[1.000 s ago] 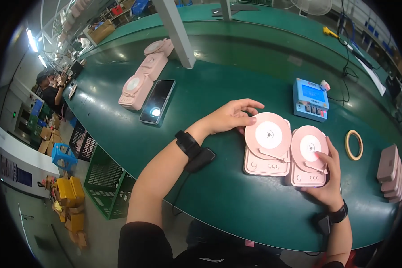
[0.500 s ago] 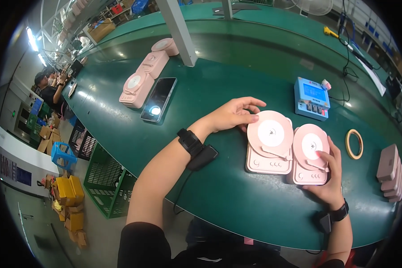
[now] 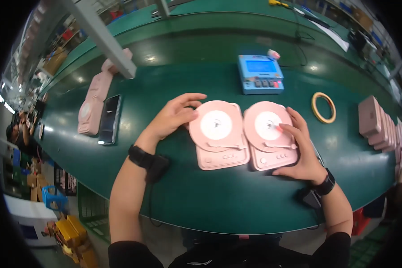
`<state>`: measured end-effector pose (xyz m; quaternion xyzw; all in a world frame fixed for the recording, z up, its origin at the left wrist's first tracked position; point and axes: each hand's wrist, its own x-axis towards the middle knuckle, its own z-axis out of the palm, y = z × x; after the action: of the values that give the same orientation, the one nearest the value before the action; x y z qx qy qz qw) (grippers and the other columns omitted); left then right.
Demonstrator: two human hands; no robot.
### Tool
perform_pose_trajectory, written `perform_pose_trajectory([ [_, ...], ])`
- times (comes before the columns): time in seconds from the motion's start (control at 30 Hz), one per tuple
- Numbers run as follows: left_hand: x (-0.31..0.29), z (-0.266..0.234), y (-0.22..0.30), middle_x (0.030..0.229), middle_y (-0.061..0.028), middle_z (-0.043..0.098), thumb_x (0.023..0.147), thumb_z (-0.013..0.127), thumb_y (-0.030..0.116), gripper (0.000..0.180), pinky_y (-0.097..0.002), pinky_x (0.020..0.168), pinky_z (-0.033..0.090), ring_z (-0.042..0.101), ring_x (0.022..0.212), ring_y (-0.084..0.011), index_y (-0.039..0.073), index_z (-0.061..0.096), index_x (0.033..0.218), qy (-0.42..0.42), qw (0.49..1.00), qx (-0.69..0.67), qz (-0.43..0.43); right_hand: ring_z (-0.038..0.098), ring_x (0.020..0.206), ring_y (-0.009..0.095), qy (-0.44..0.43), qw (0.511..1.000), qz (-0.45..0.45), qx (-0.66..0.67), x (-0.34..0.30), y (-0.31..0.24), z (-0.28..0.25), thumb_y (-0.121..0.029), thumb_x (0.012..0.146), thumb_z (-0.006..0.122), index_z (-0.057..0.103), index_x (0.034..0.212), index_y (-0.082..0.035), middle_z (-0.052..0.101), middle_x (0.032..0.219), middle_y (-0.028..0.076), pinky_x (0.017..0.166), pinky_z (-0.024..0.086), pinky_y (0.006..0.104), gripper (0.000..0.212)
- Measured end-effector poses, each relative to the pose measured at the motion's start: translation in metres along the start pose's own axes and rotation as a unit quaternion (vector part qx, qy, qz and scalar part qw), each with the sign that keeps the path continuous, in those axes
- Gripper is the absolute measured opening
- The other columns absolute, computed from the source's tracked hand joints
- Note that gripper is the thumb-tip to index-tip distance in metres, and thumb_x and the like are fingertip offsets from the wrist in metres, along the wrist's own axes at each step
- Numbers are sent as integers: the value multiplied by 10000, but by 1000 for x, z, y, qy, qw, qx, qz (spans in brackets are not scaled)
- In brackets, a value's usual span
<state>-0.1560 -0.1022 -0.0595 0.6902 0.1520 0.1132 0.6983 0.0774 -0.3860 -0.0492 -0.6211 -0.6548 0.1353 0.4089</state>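
Observation:
Two pink toy record players lie side by side on the green table, each with a round platter, a white centre label, a tone arm and small knobs. At the far left edge of the left record player (image 3: 223, 159), my left hand (image 3: 176, 117) has its thumb at the platter's rim. Its forefinger reaches past the top, and the other fingertips are partly hidden. My right hand (image 3: 304, 154) grips the right record player (image 3: 272, 161) from the right side, a fingertip on the white label and the thumb by the lower corner. Both wrists wear black bands with small boxes.
Beyond the players stands a blue device with a screen (image 3: 261, 73). A tape roll (image 3: 324, 107) lies right of it, near several stacked pink cases (image 3: 371, 118). A phone (image 3: 110, 119) and more pink players (image 3: 90, 115) sit at left, by a grey post (image 3: 100, 38).
The view has swung to the right. The right record player now lies about level with the left one, tilted slightly, its lower end a little apart. Both hands stay at the players.

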Motion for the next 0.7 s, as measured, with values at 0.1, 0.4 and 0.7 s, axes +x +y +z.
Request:
perform_pose_trajectory([
  [0.1, 0, -1, -2, 1101, -54, 541, 857, 629, 150, 513, -215, 783, 456, 559, 932, -93, 14, 445, 1316, -7, 1000, -12, 6, 266, 1357, 379, -1, 1000, 11, 29, 1, 1, -1, -338, 564, 869, 421, 1330, -88, 221, 1462, 218, 1091, 266, 451, 922],
  [0.4, 1, 3, 0, 1075, -53, 552, 865, 624, 151, 503, -197, 733, 470, 564, 910, -84, -5, 448, 1309, 2, 1000, -14, 23, 246, 1369, 363, -8, 998, 14, 55, -2, 6, -3, -332, 601, 840, 359, 1367, -70, 218, 1467, 208, 1100, 250, 434, 942],
  [0.7, 0, 5, 0, 1079, -59, 552, 864, 630, 162, 507, -195, 758, 467, 560, 929, -86, -8, 449, 1306, 5, 1000, -12, 25, 99, 1426, 299, -11, 982, 117, 147, -7, -2, 1, -233, 769, 604, 198, 1459, -54, 113, 1523, 175, 1144, 93, 392, 821],
])
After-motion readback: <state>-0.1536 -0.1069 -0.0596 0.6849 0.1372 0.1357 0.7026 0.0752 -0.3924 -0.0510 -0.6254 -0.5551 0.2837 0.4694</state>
